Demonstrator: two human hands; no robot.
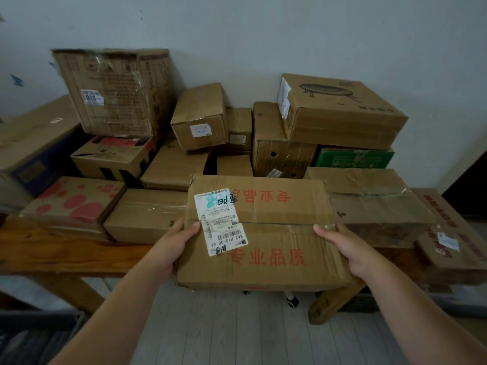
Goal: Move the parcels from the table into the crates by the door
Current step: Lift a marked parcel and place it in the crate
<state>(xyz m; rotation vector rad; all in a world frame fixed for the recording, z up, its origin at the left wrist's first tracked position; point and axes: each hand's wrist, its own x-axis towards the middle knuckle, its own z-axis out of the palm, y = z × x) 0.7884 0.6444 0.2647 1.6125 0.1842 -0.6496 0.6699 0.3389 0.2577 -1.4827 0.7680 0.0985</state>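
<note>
Cardboard, flat brown parcel with red lettering [263,233], gripped at its sides by left hand [168,246] and right hand [350,248], overhangs front edge of wooden counter [52,248]: pickup step, next needs a level carry to the crates.

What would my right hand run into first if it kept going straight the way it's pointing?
The red-lettered parcel itself: the right hand grips its right edge, thumb on top, pointing inward across it. What lies beyond is unclear in depth.
</note>
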